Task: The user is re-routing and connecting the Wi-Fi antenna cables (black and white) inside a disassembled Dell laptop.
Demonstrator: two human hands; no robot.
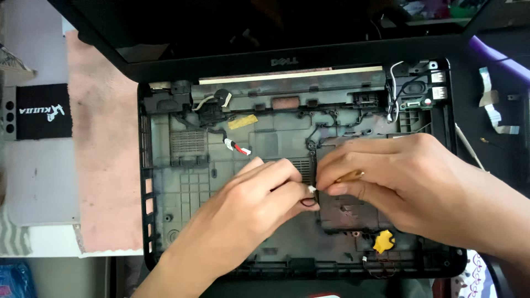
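Connector: a small white plug [312, 189] on thin dark wires sits over the middle of the opened laptop base, right where the two hands meet.
Wire: a thin dark wire [308, 203] loops just below the plug, under the left fingertips.
Left hand: the left hand [251, 207] comes in from the lower left; its thumb and first fingers are pressed together, pinching the wire close to the white plug.
Right hand: the right hand [411, 179] comes in from the right; its fingers are closed on a slim amber-coloured tool [350, 176], whose end lies at the plug. Whether it touches the plug cannot be told.
Laptop base: a black plastic bottom shell [182, 182] with its inner parts removed lies flat, showing ribs, vent grilles and screw posts.
Red and white lead: a short lead with a white end [236, 146] rests in the shell, up and left of the hands, apart from them.
Yellow tape: a strip of yellow tape [243, 122] lies near the upper edge of the shell.
Yellow piece: a small yellow scrap [383, 241] sits in the lower right of the shell, just below the right hand.
Port board: a corner board with sockets and black and white wires [414, 88] fills the upper right of the shell.
Screen: the dark lid [165, 33] is hinged open along the top.
Cloth: a pinkish cloth [102, 165] covers the surface to the left of the shell.
Ribbon cable: a pale flat cable [493, 110] lies on the surface at the far right.
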